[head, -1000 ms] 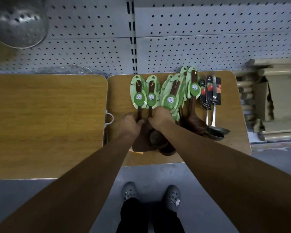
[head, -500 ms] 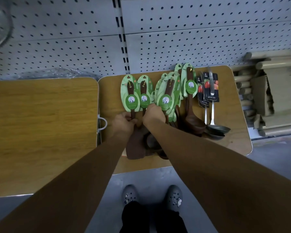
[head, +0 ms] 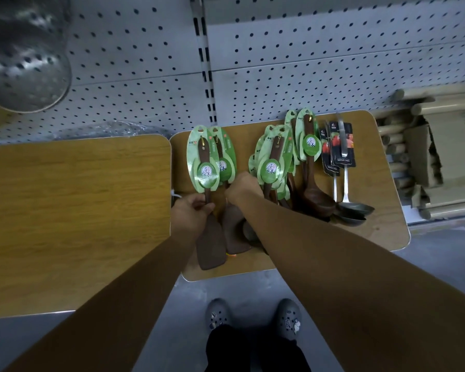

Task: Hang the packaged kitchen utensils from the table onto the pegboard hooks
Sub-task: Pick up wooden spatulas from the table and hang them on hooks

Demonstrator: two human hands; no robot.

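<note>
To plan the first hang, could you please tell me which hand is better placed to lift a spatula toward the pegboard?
The left hand: it grips the leftmost spatula by the handle. The right hand hides its own hold.

Dark matt wooden spatulas (head: pixel 208 237) carry glossy green cards; the table (head: pixel 381 189) is wood-grained.

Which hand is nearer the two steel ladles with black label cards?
Right. The right hand is left of the steel ladles, beyond the green-carded wooden spoons; the left hand lies farther left, gripping a brown wooden spatula.
</note>
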